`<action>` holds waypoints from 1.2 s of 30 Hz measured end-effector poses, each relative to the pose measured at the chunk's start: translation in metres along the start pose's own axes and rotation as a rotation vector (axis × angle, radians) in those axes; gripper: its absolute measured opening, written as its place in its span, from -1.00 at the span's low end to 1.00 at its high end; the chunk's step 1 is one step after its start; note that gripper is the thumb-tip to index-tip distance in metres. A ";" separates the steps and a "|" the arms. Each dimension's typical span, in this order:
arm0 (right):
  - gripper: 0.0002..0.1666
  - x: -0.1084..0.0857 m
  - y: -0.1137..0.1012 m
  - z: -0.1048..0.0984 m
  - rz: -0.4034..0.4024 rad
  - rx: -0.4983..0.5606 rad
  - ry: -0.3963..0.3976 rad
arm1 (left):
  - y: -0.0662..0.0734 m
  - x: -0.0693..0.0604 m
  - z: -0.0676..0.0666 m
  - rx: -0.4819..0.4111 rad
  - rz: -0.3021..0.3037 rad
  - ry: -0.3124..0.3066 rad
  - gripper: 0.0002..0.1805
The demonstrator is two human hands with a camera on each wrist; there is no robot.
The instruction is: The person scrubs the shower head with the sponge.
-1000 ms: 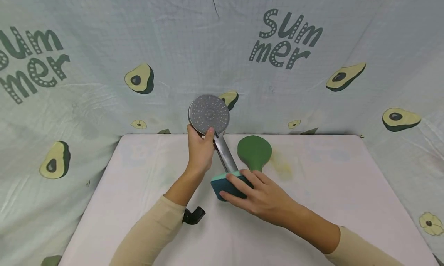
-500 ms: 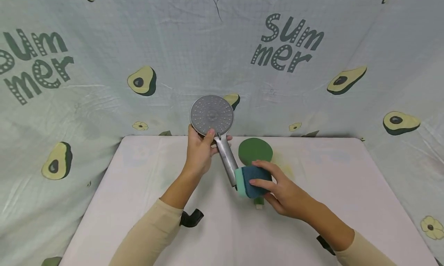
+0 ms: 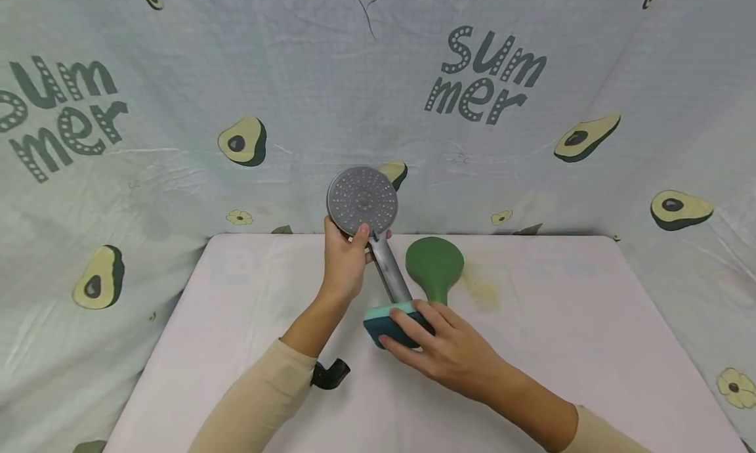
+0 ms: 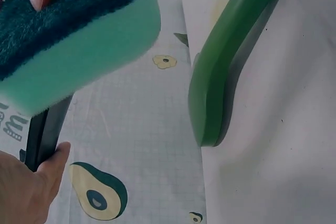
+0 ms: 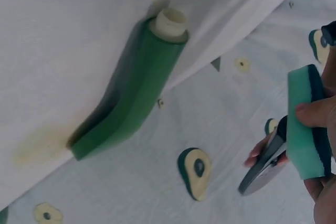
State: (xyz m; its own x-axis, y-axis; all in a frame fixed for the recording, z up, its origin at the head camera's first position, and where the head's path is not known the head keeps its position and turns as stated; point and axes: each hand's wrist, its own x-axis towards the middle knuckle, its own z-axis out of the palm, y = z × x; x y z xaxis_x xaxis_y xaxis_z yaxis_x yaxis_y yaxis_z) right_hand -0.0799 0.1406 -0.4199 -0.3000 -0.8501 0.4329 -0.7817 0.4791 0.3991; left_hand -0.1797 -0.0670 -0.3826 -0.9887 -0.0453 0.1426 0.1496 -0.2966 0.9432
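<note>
A grey round shower head (image 3: 363, 202) is held up off the table, its nozzle face turned to the head camera. My left hand (image 3: 344, 262) grips it at the neck, the thumb on the front. In my right hand (image 3: 451, 351) is a two-layer sponge (image 3: 394, 325), dark blue scrub side and mint foam side. The sponge covers the lower end of the shower head's handle (image 3: 391, 271), mint side towards it. Behind the right hand, on the table, lies a green shower head (image 5: 139, 90) with a pale threaded end, apart from both hands.
The table (image 3: 549, 322) has a pale pink cover with a yellowish stain (image 3: 481, 287). Behind it hangs an avocado-print cloth (image 3: 331, 85). A black wrist-camera mount (image 3: 331, 374) sticks out beside the left sleeve.
The sponge first shifted right off the handle end, turned on its side, then came back left over it with the right hand. The left hand keeps its grip on the grey shower head.
</note>
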 end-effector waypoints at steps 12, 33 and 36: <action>-0.27 -0.038 0.031 0.006 0.250 0.216 0.031 | 0.007 -0.002 -0.011 -0.018 0.030 -0.140 -0.42; -0.50 -0.039 0.057 -0.008 0.382 0.251 0.176 | 0.010 -0.006 -0.006 0.012 -0.158 -0.124 0.10; -0.51 -0.037 0.057 -0.007 0.370 0.252 0.183 | 0.009 -0.006 -0.007 0.078 -0.200 -0.147 0.15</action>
State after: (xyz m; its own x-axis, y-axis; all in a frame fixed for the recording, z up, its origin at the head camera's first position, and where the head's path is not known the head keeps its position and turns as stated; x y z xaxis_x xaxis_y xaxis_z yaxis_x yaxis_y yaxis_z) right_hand -0.1090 0.2009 -0.4074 -0.4995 -0.5690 0.6532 -0.7556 0.6550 -0.0073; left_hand -0.1727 -0.0762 -0.3772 -0.9889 0.1481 -0.0123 -0.0437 -0.2107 0.9766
